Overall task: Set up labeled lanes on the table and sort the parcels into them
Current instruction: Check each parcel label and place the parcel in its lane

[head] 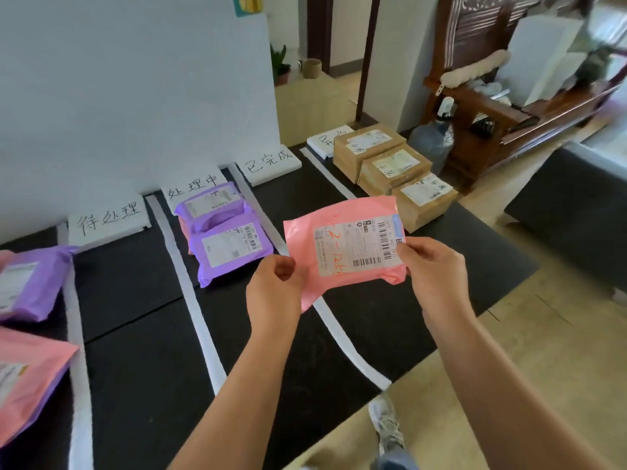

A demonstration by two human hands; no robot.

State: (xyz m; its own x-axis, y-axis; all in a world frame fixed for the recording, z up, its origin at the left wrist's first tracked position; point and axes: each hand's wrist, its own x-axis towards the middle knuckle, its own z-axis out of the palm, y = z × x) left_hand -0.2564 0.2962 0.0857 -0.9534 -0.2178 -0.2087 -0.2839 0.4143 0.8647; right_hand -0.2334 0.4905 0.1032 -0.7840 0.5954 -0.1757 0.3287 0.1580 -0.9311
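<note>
Forearms rise from the bottom edge of my feed, and at their ends the left hand and right hand share one pink parcel in the middle of the frame. The left thumb and fingers pinch its lower left edge. The right hand pinches the right edge, with its thumb lying on the white shipping label beside the barcodes. I see the parcel lifted off the black table, label up, with red handwriting across it. It hangs over the white tape strip that divides the third lane from the fourth.

Along the far edge stand four white label cards with handwritten characters: 待处理, 处理中, 已完成 and a fourth card half hidden behind boxes, which I cannot read whole. Two purple parcels lie overlapped in the second lane just below its card, and a sliver of pink shows beneath them. Three cardboard boxes sit in a row in the fourth lane, upper right of centre, each touching the next.

At the left edge lie a lone purple parcel and, below it, a second pink parcel; the frame cuts off both.

Lower right, a sneaker stands on the pale floor near the table's edge. Upper right, I make out a water jug beside a dark wooden bench.
</note>
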